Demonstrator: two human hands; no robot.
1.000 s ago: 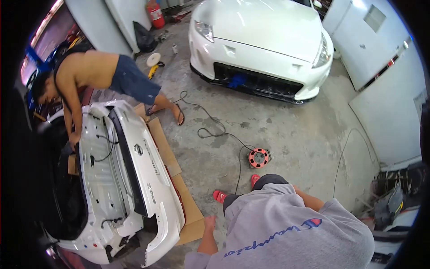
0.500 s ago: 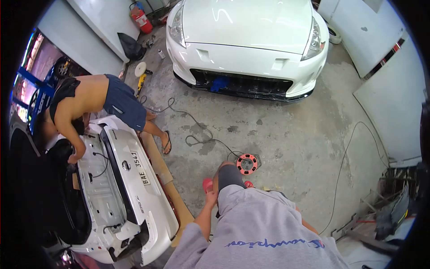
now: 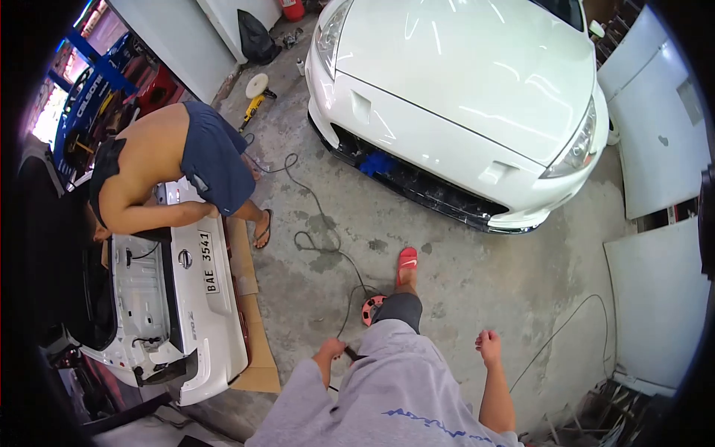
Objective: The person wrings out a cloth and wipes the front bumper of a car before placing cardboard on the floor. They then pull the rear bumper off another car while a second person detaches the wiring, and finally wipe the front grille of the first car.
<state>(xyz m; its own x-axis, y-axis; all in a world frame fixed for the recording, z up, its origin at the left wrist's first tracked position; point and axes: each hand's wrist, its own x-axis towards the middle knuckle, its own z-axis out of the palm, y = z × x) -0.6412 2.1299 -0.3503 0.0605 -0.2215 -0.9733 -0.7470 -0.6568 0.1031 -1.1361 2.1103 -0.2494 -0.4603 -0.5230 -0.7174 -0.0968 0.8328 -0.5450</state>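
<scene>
Left hand hangs closed, apparently pinching a black cable that runs to the orange cable reel on the floor just ahead. Right hand hangs loosely curled, holding nothing. A co-worker bends over the detached white bumper.

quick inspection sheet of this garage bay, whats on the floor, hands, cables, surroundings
surface: stained concrete floor
job's things: orange cable reel on the floor by the wearer's leg; black cord runs from it
clutter: yellow polisher, cardboard under the detached white bumper
hands: left hand closed, seemingly on something dark; right hand loosely curled, holding nothing
cables: thin wire trails on the floor at right
surroundings: white car; another person bends over the bumper; white panels on the right
</scene>
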